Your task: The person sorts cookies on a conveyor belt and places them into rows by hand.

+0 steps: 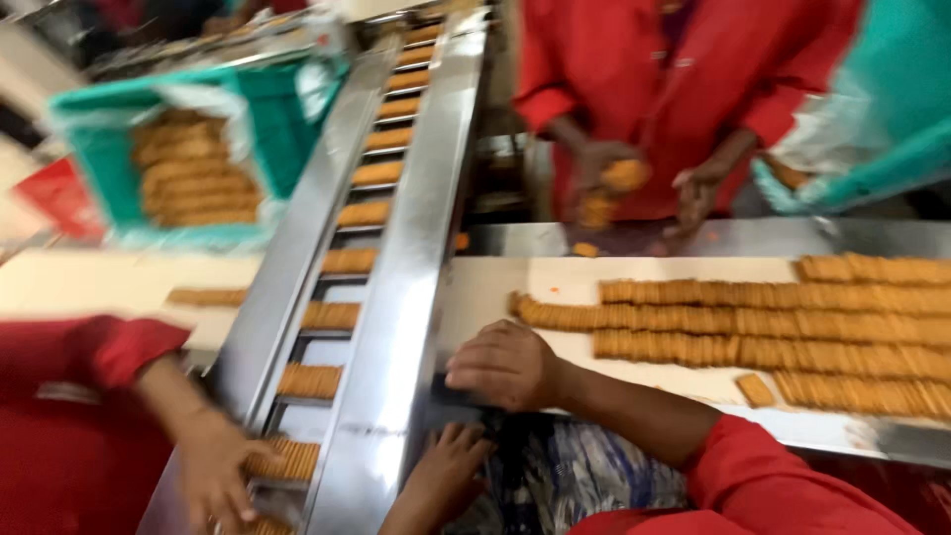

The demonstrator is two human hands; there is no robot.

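Biscuit stack [297,458] lies at the near end of the narrow metal conveyor [396,248]. The left hand [213,476] touches it, fingers apart. The right hand [505,365] rests with fingers curled together on the near left edge of the white belt [495,282], near the long biscuit rows [753,322]. On the far side, a co-worker's hand [606,168] holds biscuits.

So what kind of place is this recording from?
Most likely a biscuit factory packing line: long rows of golden-brown rectangular biscuits on a white conveyor belt, stacks riding a steel-sided slotted channel, and a biscuit-filled green plastic crate.
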